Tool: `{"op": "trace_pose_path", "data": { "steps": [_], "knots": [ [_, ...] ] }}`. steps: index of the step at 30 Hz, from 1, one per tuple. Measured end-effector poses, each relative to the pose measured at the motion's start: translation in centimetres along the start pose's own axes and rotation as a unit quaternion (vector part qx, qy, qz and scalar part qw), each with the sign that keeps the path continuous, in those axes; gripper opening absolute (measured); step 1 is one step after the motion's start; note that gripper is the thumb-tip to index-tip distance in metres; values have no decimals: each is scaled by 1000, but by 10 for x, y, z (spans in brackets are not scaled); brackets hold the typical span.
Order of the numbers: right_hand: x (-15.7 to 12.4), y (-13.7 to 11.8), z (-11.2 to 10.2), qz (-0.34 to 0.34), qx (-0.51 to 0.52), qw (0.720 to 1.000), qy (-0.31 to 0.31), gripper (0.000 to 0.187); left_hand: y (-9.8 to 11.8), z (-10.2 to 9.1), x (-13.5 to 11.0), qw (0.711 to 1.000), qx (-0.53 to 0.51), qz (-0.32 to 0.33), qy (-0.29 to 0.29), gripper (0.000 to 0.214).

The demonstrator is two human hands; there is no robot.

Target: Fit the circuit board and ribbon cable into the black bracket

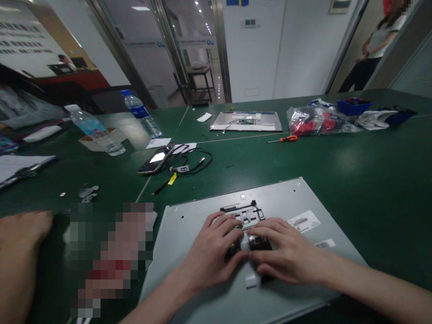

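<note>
Green table (pixel 249 157) — a dark part (pixel 259 243) lies beneath 2 curled hands (pixel 216 247) (pixel 290 252), whether gripped I can't tell.

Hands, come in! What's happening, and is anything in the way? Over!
Left hand, right hand: close together over flat grey metallic panel. Panel: lying on dark green table. In the way: fingers, partly hiding shiny black parts beneath.

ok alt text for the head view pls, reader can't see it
A person's left hand and right hand handle dark parts on a pale flat panel on a green table. Beyond lie a phone, a cable and a screwdriver.
</note>
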State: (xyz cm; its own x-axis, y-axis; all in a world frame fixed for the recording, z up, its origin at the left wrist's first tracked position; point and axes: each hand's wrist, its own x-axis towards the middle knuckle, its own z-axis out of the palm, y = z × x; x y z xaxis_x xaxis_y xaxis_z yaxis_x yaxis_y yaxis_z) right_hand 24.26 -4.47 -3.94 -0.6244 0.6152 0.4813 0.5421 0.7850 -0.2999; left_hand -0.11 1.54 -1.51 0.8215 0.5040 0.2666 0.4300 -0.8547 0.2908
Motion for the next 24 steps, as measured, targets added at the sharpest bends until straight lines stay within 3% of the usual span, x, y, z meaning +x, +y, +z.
{"op": "trace_pose_path", "data": {
  "steps": [8,24],
  "knots": [
    [2,1,-2,34,-6,997,-71,37,3,-2,1,1000,-7,-6,2,27],
    [3,0,0,44,-16,995,-89,39,8,-5,3,1000,-14,0,18,31]
  ]
}}
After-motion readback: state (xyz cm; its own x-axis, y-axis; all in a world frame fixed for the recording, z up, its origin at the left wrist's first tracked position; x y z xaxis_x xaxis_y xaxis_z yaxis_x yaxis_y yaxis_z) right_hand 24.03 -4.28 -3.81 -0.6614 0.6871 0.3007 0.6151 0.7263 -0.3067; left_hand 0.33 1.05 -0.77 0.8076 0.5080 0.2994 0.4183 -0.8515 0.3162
